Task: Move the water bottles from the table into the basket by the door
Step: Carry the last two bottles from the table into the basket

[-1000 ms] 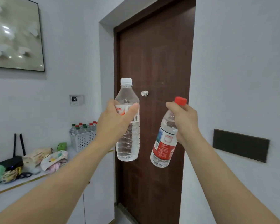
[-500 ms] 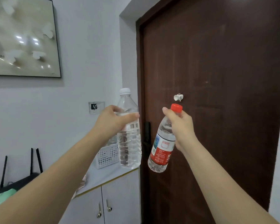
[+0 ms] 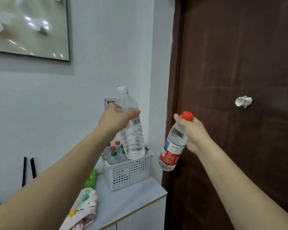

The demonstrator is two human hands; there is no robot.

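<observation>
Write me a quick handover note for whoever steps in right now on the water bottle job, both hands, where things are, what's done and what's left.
Left hand: grips the white-capped bottle round its upper body, upright, held above the white basket.
Right hand: grips the red-capped bottle at the neck, tilted, in the air in front of the door, to the right of the basket.
Basket: sits on the cabinet top beside the door, already holding several bottles with red and green caps.
Done: both bottles carried to the basket.
Left: lower each bottle into the basket and let go. The table is out of view, so more may remain.
</observation>
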